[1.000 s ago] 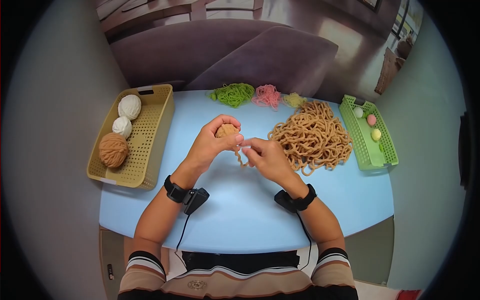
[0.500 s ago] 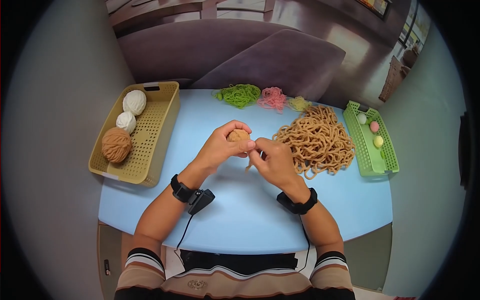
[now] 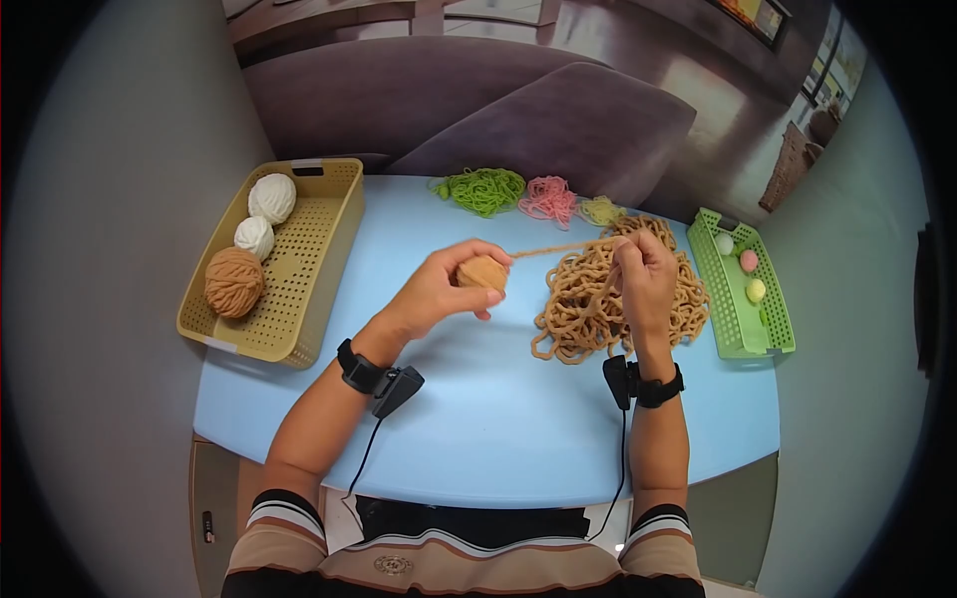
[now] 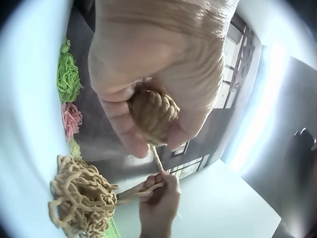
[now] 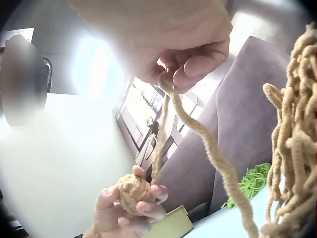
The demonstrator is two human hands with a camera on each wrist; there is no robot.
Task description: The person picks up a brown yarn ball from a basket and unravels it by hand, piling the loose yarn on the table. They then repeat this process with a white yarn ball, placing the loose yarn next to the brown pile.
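Brown yarn ball in left hand, above tabletop: likely light, soft, squashy, best cupped round sides. Left thumb along near side, fingers curled round far side. Hands apart, forearms reaching forward. Right hand over yarn heap, pinching strand running nearly straight to ball; strand looks fuzzy, pliable, best pinched between fingertips. Beyond: green yarn, pink yarn.

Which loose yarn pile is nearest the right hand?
The brown pile, the largest, showing around the right hand in the head view; the green pile, pink pile and yellow pile lie farther off.
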